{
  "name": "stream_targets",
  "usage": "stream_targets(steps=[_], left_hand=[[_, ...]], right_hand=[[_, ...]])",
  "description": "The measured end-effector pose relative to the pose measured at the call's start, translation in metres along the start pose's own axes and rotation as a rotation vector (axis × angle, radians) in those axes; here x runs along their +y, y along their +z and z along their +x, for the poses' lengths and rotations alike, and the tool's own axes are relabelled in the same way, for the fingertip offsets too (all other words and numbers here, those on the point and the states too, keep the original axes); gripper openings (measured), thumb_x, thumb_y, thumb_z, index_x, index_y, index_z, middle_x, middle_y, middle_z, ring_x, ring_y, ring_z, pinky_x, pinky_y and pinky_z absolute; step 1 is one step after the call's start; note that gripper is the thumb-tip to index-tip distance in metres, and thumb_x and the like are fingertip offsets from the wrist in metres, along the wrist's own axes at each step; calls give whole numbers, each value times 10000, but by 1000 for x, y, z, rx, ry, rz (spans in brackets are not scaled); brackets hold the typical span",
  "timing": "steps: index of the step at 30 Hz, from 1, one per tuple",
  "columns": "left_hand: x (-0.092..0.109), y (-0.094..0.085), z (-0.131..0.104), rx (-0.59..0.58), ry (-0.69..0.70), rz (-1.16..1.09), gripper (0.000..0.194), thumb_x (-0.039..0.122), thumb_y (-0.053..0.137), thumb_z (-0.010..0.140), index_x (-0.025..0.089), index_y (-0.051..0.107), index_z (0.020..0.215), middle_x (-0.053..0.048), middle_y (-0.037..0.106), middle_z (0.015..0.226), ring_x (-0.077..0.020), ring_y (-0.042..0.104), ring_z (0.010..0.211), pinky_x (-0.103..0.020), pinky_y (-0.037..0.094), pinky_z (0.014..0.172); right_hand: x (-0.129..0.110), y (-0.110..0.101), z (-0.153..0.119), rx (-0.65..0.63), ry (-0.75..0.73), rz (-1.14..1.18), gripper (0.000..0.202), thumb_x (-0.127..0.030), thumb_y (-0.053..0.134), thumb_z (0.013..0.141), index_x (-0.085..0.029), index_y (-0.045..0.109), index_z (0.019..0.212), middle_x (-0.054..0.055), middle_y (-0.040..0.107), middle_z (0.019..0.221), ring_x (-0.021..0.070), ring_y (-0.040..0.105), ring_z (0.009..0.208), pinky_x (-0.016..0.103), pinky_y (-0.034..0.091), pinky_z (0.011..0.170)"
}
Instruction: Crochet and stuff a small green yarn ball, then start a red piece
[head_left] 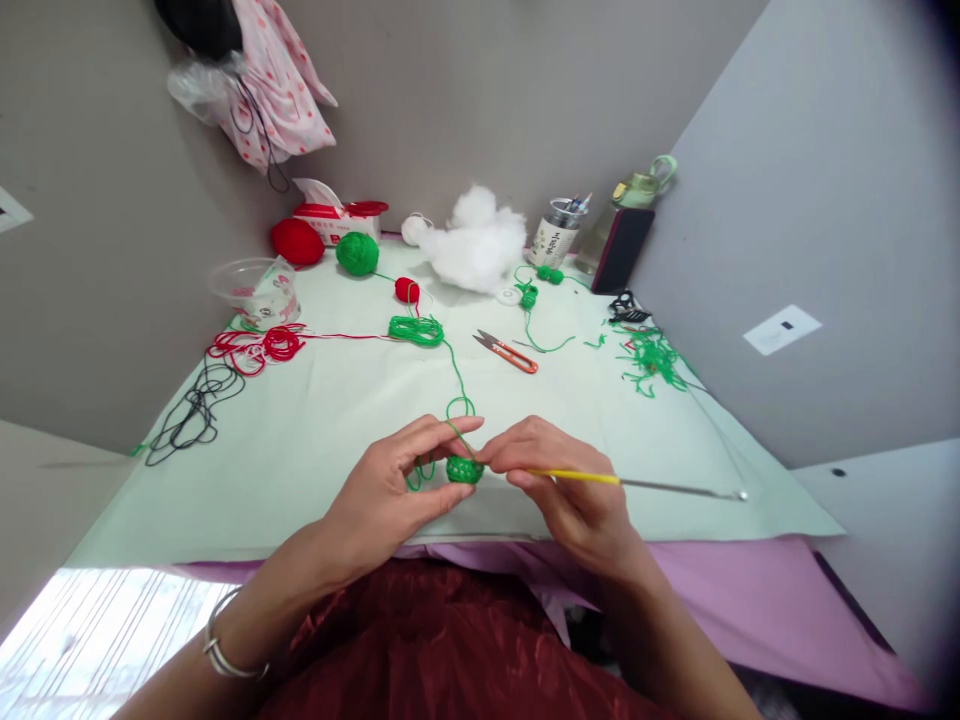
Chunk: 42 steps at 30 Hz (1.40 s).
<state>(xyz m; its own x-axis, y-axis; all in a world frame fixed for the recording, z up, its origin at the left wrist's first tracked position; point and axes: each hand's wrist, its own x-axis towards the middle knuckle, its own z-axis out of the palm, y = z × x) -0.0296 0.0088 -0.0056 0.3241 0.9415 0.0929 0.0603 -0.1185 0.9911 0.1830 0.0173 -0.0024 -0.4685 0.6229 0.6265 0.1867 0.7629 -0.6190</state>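
Here both forearms come up from the bottom edge and meet over the near part of the pale green table cover [315, 450]. The left hand [390, 490] lies palm-inward, wrist bent slightly, a silver bangle [225, 650] on the forearm; its thumb and fingers are drawn narrow, pinching the small green crochet piece [465, 469] from the left, with the index finger stretched out above it. The right hand [570, 490] curls its fingers closed around the yellow-handled crochet hook [637, 482], whose metal shaft points away to the right; the hook end meets the crochet piece between the two hands. A green strand [456, 375] runs from the piece back to a loose green yarn heap [416, 329]. Farther back lie orange-handled snips [506, 351], a green yarn ball [357, 253], a red yarn ball [298, 241] and white stuffing [478, 243].
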Motion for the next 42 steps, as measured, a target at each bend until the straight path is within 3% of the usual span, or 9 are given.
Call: stream_targets(steps=[3, 6, 12, 15, 19, 24, 32, 38, 42], left_hand=[[1, 1, -1, 21, -54, -68, 489, 245, 803, 828, 230, 726, 1311, -43, 685, 996, -195, 637, 988, -337, 492, 963], [1, 6, -3, 81, -108, -166, 486, 328, 826, 827, 249, 733, 1297, -47, 680, 1030, -206, 635, 1018, -333, 505, 969], [-2, 24, -9, 142, -102, -343, 486, 382, 771, 888, 278, 697, 1357, -36, 661, 1062, -198, 628, 1017, -322, 491, 986], [-3, 27, -9, 73, -227, -628, 468, 377, 781, 877, 288, 716, 1332, -29, 667, 1050, -187, 613, 1015, -308, 465, 980], [-3, 20, -4, -16, -316, -797, 547, 338, 842, 799, 261, 721, 1326, -41, 670, 1048, -199, 595, 1048, -321, 424, 1005], [-4, 9, 2, 31, -207, -600, 608, 250, 872, 739, 261, 720, 1327, -19, 598, 964, -182, 567, 948, -336, 440, 940], [-1, -7, 1, -84, -77, -211, 524, 171, 773, 809, 309, 723, 1312, -14, 578, 985, -172, 564, 974, -322, 443, 980], [-5, -5, 1, -119, -119, -260, 526, 238, 803, 827, 302, 707, 1339, -27, 642, 1020, -192, 605, 1021, -334, 472, 987], [-11, 11, 0, -4, -216, -444, 613, 276, 844, 802, 290, 666, 1389, -24, 684, 1029, -205, 652, 1036, -354, 491, 1003]], right_hand=[[0, 3, -1, 53, -60, -39, 215, -122, 544, 1013, -228, 677, 1144, 75, 775, 1002, 200, 714, 940, 369, 591, 806], [0, 9, -6, 110, -189, -301, 241, -90, 611, 967, -214, 690, 1158, 110, 780, 1057, 203, 721, 950, 337, 611, 774], [3, 25, -23, 210, -298, -674, 394, -56, 700, 897, -328, 734, 1181, 50, 774, 999, 205, 736, 879, 339, 652, 758], [7, 29, -26, 245, -268, -564, 482, -67, 713, 892, -347, 710, 1284, 44, 772, 1027, 218, 741, 915, 351, 658, 752], [5, 30, -17, 395, -67, -112, 382, -140, 633, 977, -357, 729, 1276, 48, 765, 1023, 204, 734, 891, 347, 626, 708], [-3, 20, -10, 375, 99, 156, 265, -164, 608, 1001, -309, 780, 1142, 41, 786, 947, 204, 725, 879, 369, 597, 763], [0, 11, -9, 415, 362, 512, 156, -247, 654, 978, -230, 806, 951, 41, 736, 812, 155, 679, 661, 308, 567, 621], [0, 12, -1, 425, 511, 649, 222, -381, 730, 916, -185, 776, 822, 35, 692, 724, 133, 621, 541, 268, 528, 495], [0, 28, -8, 411, 311, 243, 142, -267, 659, 975, -267, 801, 975, 50, 724, 862, 177, 666, 736, 318, 567, 633]])
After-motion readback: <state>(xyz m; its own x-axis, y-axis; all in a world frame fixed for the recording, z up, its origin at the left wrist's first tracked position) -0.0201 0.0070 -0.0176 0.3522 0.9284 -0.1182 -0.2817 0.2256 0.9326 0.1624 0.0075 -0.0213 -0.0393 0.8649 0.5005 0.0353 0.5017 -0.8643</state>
